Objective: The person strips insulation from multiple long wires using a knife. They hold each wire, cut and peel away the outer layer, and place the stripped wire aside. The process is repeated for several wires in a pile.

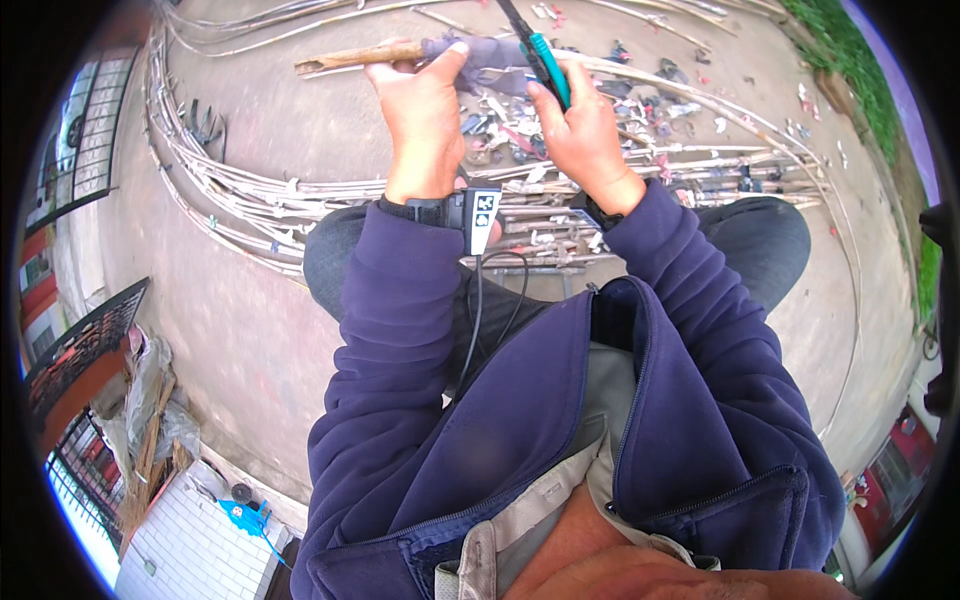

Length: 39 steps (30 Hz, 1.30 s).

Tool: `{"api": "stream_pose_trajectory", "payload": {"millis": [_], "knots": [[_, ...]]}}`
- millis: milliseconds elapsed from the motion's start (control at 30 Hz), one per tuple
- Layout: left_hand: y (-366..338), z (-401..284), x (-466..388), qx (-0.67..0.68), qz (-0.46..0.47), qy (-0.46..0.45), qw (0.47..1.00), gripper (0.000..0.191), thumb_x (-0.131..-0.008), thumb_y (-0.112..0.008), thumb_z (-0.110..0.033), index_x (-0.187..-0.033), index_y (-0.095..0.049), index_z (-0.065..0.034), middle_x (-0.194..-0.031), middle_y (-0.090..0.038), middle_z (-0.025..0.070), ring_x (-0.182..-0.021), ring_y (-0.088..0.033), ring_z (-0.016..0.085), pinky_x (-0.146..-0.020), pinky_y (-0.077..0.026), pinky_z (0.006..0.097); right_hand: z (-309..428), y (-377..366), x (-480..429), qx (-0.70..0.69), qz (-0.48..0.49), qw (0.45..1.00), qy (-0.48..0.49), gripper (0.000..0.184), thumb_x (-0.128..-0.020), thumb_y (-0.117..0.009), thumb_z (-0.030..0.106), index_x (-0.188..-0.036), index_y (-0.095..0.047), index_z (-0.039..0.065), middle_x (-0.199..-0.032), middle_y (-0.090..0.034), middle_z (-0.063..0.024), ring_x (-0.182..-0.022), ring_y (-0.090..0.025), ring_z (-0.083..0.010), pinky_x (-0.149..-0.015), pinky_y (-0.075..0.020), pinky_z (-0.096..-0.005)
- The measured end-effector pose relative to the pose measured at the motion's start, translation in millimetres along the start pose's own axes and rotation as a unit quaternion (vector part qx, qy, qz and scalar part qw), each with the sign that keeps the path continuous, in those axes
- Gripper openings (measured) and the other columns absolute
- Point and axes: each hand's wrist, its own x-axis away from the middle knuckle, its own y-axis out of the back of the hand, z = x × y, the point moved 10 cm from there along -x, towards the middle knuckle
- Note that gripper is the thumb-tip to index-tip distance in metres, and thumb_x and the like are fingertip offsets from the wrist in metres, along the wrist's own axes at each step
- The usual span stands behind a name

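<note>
My left hand (424,101) grips a long bamboo pole (360,57) near its end, which shows a split, hollow tip. Dark purple-grey mesh cloth (487,54) is wrapped around the pole just beyond my thumb. In my right hand (589,135) is a teal-handled cutting tool (553,73), perhaps a utility knife, whose dark front part crosses in front of the pole beside the cloth. Whether its edge touches the cloth I cannot tell. The pole curves away to the right, past my right hand.
Bundled poles (300,196) lie on the concrete ground (247,352) before my knees and curve off to the left. Cloth scraps (510,131) litter the ground beneath my hands. More poles (300,21) lie farther out. Grass (847,71) borders the right side.
</note>
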Motion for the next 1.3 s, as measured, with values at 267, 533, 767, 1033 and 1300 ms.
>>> {"api": "stream_pose_trajectory", "payload": {"millis": [267, 533, 767, 1033, 1300], "knots": [[-21.9, 4.9, 12.3, 0.032, -0.005, 0.105, 0.994, 0.008, -0.092, -0.066, -0.008, -0.097, -0.061, -0.0047, -0.094, -0.066, 0.0079, -0.088, -0.066, 0.017, -0.074, -0.055, 0.0333, 3.5, 33.9, -11.7, 0.080, -0.133, 0.982, 0.107, 0.021, -0.083, -0.077, 0.012, -0.099, -0.065, 0.004, -0.102, -0.064, -0.0149, -0.095, -0.064, -0.0349, -0.083, -0.0530, -0.0429], [-36.8, 8.5, 11.6, -0.109, 0.102, 0.009, 0.989, 0.029, -0.091, -0.074, -0.010, -0.115, -0.062, 0.0018, -0.107, -0.069, 0.0105, -0.095, -0.069, 0.019, -0.078, -0.059, 0.0321, -35.9, 23.4, -35.1, 0.088, 0.009, 0.996, -0.030, 0.028, -0.083, -0.081, 0.023, -0.099, -0.066, 0.005, -0.095, -0.069, -0.0150, -0.089, -0.068, -0.0372, -0.077, -0.0534, -0.0441], [-30.8, 31.8, 22.0, -0.372, 0.171, 0.105, 0.906, 0.027, -0.101, -0.065, -0.024, -0.101, -0.070, 0.0018, -0.080, -0.075, 0.0110, -0.069, -0.070, 0.017, -0.062, -0.056, 0.0343, -39.4, 18.6, -36.4, 0.086, -0.013, 0.996, 0.002, 0.027, -0.084, -0.082, 0.022, -0.096, -0.068, 0.003, -0.084, -0.069, -0.0127, -0.073, -0.068, -0.0282, -0.067, -0.0514, -0.0373], [-33.8, 9.1, 37.0, -0.664, 0.173, -0.185, 0.703, 0.029, -0.100, -0.063, -0.023, -0.096, -0.068, 0.0055, -0.078, -0.073, 0.0187, -0.068, -0.073, 0.029, -0.063, -0.055, 0.0401, -64.1, -5.1, -27.3, 0.085, 0.069, 0.992, -0.064, 0.035, -0.083, -0.083, 0.029, -0.099, -0.066, 0.003, -0.092, -0.068, -0.0160, -0.088, -0.067, -0.0373, -0.075, -0.0516, -0.0445], [50.1, 52.4, 79.2, -0.284, 0.075, 0.198, 0.935, 0.025, -0.101, -0.061, -0.019, -0.110, -0.068, 0.0047, -0.077, -0.069, 0.0088, -0.065, -0.066, 0.010, -0.057, -0.051, 0.0284, -65.1, -41.1, 18.2, -0.013, 0.208, 0.972, -0.111, 0.036, -0.091, -0.077, 0.034, -0.100, -0.064, 0.002, -0.081, -0.067, -0.0142, -0.074, -0.069, -0.0304, -0.068, -0.0515, -0.0414]]}}
